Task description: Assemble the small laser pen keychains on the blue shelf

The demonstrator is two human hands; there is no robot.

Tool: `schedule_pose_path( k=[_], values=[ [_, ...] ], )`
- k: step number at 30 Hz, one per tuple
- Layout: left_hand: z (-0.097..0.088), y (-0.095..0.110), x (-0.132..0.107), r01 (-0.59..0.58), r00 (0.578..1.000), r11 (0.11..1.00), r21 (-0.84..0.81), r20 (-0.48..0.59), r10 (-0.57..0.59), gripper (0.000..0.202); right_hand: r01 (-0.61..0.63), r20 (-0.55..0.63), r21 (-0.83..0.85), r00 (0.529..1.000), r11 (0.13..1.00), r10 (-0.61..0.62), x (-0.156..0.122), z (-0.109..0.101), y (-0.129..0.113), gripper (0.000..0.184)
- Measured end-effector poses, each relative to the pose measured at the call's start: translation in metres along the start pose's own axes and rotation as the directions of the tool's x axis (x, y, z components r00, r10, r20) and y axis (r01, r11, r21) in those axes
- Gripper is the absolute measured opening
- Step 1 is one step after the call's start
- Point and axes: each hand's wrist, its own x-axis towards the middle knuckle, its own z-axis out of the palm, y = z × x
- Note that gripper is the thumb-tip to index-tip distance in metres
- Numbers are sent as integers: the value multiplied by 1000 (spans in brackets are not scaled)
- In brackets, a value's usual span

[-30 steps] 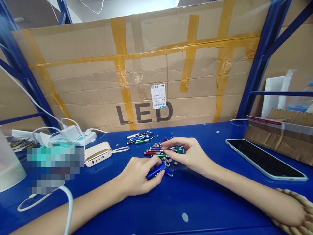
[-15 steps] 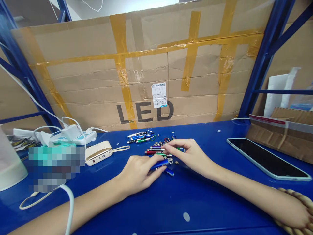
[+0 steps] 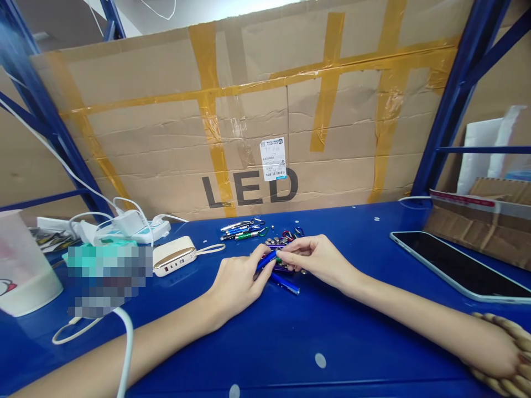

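Note:
My left hand (image 3: 234, 282) is closed around a blue keychain flashlight (image 3: 265, 261), a slim metal tube tilted with its end toward the right. At that end, the thumb and fingertips of my right hand (image 3: 323, 260) are pinched together; whatever they hold is too small to make out. Below the hands, another blue flashlight tube (image 3: 287, 285) lies on the table. Behind the fingers are several small button cells (image 3: 274, 241) and more coloured tubes, partly hidden. Small carabiner clips (image 3: 297, 232) lie just beyond. Farther back rests a group of flashlights with clips (image 3: 244, 230).
A cream power bank (image 3: 174, 257) with a strap lies left, near a power strip (image 3: 155, 231), cables and a plastic cup (image 3: 31, 276). On the right are a phone (image 3: 460, 265) and a cardboard box (image 3: 477, 226). A large cardboard sheet (image 3: 166, 138) stands behind the blue table (image 3: 352, 348).
My left hand has raised the blue flashlight and turned it steeper. The right fingertips, earlier over the pile, now meet its end. The view has shifted slightly.

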Motion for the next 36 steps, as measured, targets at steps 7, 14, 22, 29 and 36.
schedule_pose_path(
  k=[7, 14, 22, 29, 36],
  values=[
    [-2, 2, 0, -38, 999, 999, 17, 33, 37, 28, -1, -20, 56, 1000, 998, 3, 1, 3, -3, 27],
    [-4, 3, 2, -44, 990, 998, 51, 136, 36, 33, 69, -71, 12, 995, 998, -68, -1, 7, -6, 19],
    [-1, -5, 7, 90, 983, 951, -296, 181, -36, 38, 104, -166, -87, 979, 991, -118, 4, -3, -1, 21],
    [3, -11, 11, 289, 955, 864, -413, 183, -232, 33, 80, -191, -91, 977, 993, -97, 12, -14, 7, 30],
    [6, -10, 9, 61, 996, 937, -344, 83, -34, 17, 104, -168, -121, 978, 987, -124, 10, -10, 5, 28]
  ],
)
